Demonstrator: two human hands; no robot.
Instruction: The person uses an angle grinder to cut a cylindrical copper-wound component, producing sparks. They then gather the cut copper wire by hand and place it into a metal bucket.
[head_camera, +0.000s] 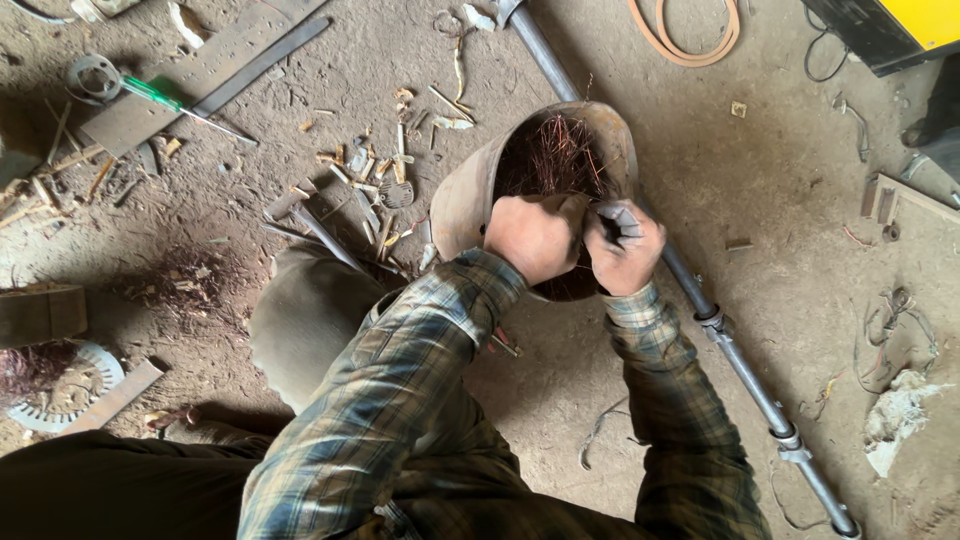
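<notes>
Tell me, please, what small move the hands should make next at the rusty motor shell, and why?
Probably a short pull toward the body. Both hands, left hand and right hand, are clenched together at the near rim of the shell, the right around a grey tool. Copper wire remains bunched inside, so more seems left to draw out.

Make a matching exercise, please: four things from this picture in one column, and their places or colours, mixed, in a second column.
Things:
1. screwdriver
2. copper wire
3. long metal pipe
4. yellow box

Descriptions:
A. top right corner
B. green handle, upper left
C. inside the round rusty housing
D. lies diagonally under the housing

Pairs: 1-B, 2-C, 3-D, 4-A
</notes>
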